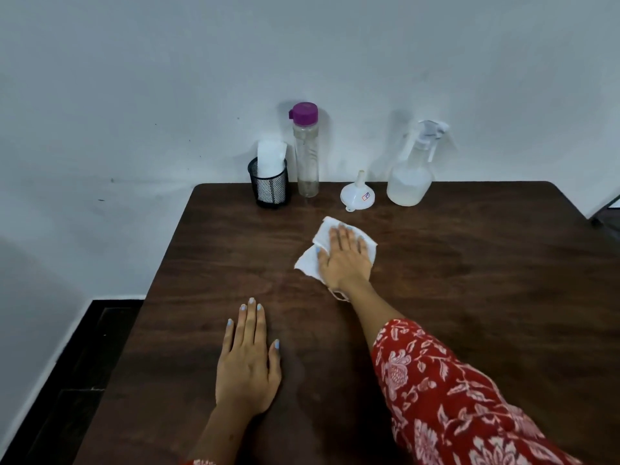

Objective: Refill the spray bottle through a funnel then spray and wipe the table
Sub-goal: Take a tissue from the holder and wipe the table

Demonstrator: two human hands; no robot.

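My right hand lies flat, palm down, pressing a white tissue onto the dark wooden table near its far middle. My left hand rests flat on the table closer to me, fingers together, holding nothing. At the back right stands a clear spray bottle with cloudy liquid in its lower part and the trigger head on. A white funnel lies upside down, spout up, just left of it. A tall clear bottle with a purple cap stands further left; it looks nearly empty.
A black mesh cup holding white tissues stands at the back left edge, against the white wall. The table's left edge drops to a dark floor. A dark object shows past the table's right corner.
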